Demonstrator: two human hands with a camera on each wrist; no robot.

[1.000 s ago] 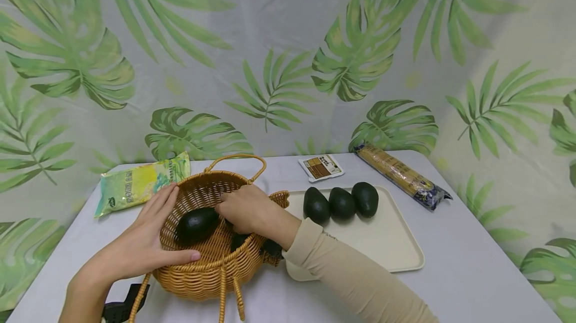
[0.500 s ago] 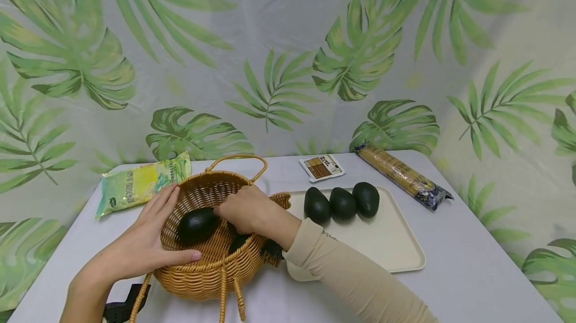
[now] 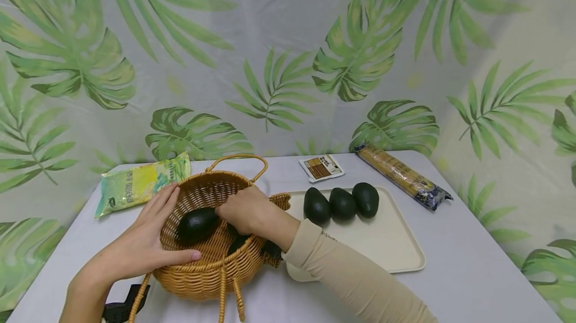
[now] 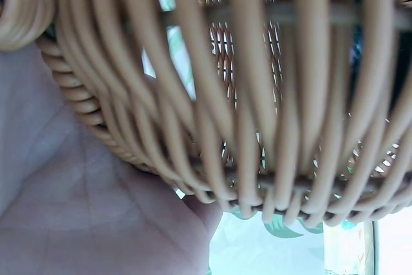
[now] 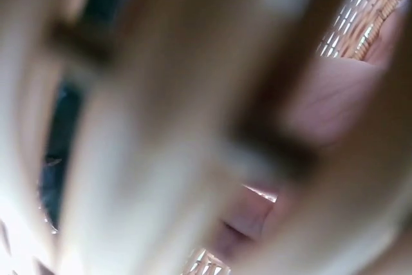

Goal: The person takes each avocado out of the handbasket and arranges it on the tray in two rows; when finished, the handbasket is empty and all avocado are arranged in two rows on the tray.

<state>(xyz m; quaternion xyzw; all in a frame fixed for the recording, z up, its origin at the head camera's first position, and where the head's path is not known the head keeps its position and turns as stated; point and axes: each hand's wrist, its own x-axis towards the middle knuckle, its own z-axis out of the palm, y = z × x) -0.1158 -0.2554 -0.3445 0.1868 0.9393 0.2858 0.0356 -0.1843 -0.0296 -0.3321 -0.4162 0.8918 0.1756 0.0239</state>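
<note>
A wicker basket (image 3: 211, 275) stands at the front left of the table. My left hand (image 3: 139, 243) rests along its near left rim, fingers straight and spread, thumb lying over the edge. The left wrist view shows the palm (image 4: 84, 191) against the woven rim. My right hand (image 3: 245, 210) reaches down inside the basket, its fingers bent over a dark green avocado (image 3: 237, 244) that is mostly hidden. Another avocado (image 3: 196, 226) lies in the basket, just left of that hand. The right wrist view is largely blocked by blurred wicker strands (image 5: 174, 133).
A cream tray (image 3: 382, 248) at right carries 3 avocados (image 3: 342, 204) in a row. Behind it lie a small packet (image 3: 321, 167) and a long noodle pack (image 3: 400, 173). A yellow-green bag (image 3: 139, 183) sits behind the basket. The basket's handle (image 3: 238, 156) stands up at the back.
The avocado under my right hand has shifted slightly within the basket, showing a little more of itself. Both hands stay almost where they were.
</note>
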